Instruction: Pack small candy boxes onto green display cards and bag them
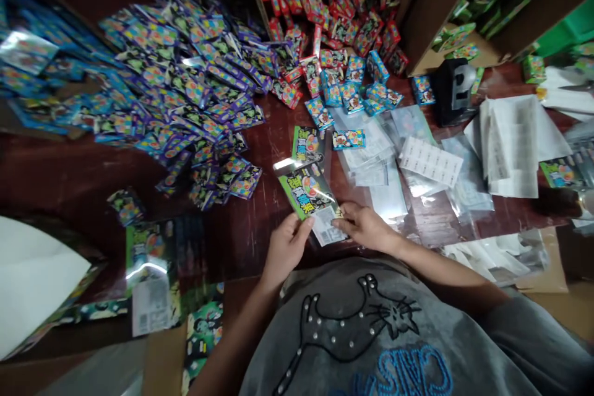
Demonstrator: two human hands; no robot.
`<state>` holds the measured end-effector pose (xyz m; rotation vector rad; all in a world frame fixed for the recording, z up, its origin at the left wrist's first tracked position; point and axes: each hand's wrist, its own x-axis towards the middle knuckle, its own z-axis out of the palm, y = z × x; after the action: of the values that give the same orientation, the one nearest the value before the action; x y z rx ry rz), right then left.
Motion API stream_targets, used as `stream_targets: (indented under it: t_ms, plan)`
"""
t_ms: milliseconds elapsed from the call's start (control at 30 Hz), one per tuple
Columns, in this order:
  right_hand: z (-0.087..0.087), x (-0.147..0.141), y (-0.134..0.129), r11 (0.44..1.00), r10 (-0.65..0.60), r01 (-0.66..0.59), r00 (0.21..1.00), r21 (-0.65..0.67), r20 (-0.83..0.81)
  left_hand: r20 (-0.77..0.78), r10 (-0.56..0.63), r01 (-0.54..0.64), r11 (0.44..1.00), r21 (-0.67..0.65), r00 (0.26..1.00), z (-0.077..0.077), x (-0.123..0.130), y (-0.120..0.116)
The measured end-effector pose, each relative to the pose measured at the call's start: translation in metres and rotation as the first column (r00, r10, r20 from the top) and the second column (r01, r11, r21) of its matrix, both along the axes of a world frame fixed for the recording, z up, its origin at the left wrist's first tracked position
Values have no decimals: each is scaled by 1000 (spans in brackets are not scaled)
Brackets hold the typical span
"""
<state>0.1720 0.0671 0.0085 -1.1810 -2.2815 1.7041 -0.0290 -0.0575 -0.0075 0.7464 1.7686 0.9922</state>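
A flat green-and-black printed candy bag (pixel 306 185) with a white printed label (pixel 327 229) at its near end is held in front of my body. My left hand (pixel 288 247) pinches its left edge, thumb on top. My right hand (pixel 366 229) is closed on the right edge beside the label; its fingertips partly cover that corner. Just beyond lies a similar printed bag (pixel 306 142), partly overlapped by the held one. One small blue candy packet (pixel 349 139) lies on the table to the right of that bag.
A large heap of purple candy packets (pixel 195 86) covers the left of the table (pixel 278 124). Red packets (pixel 343 6) spill from a cardboard box behind. Clear plastic sleeves (pixel 366 148), label sheets (pixel 431 162) and a black tape dispenser (pixel 455 93) are on the right.
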Motion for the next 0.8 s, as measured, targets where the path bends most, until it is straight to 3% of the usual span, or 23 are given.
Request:
stream_targets:
  t_ms: [67, 100, 133, 200, 233, 267, 333, 400, 433, 500, 633, 733, 800]
  plan:
    - [8, 4, 9, 997, 73, -73, 997, -6, 22, -245, -32, 41, 999, 35, 969, 14, -20, 0]
    - [14, 5, 19, 995, 98, -99, 995, 4, 35, -420, -25, 55, 997, 59, 907, 22, -33, 2]
    - [22, 5, 33, 994, 96, -99, 994, 55, 49, -593, -28, 84, 994, 67, 804, 31, -49, 5]
    - [38, 3, 71, 968, 79, -94, 994, 234, 75, -836, -169, 258, 966, -35, 522, 45, -81, 15]
    - [45, 1, 93, 905, 89, -121, 991, 408, 97, -888, -256, 335, 934, -125, 383, 50, -97, 22]
    - [51, -3, 115, 807, 138, -193, 981, 558, 140, -911, -324, 406, 891, -204, 254, 52, -111, 30]
    - [56, -15, 155, 643, 195, -356, 932, 678, 305, -910, -409, 502, 801, -325, 63, 51, -133, 47]
    - [54, -29, 183, 588, 216, -490, 862, 644, 459, -899, -434, 553, 736, -390, -57, 46, -147, 61]
    - [51, -37, 191, 585, 221, -529, 834, 615, 506, -896, -433, 569, 714, -409, -100, 43, -151, 67]
    - [44, -48, 197, 601, 227, -548, 815, 581, 534, -890, -421, 588, 680, -438, -175, 39, -158, 77]
    - [39, -39, 186, 696, 238, -436, 889, 570, 390, -869, -427, 616, 622, -484, -251, 42, -169, 92]
    - [40, -10, 172, 823, 235, -262, 965, 504, 118, -900, -405, 668, 627, -401, -160, 53, -169, 107]
    - [39, 10, 159, 934, 157, -101, 978, 342, -140, -949, -314, 677, 704, -215, 24, 61, -155, 120]
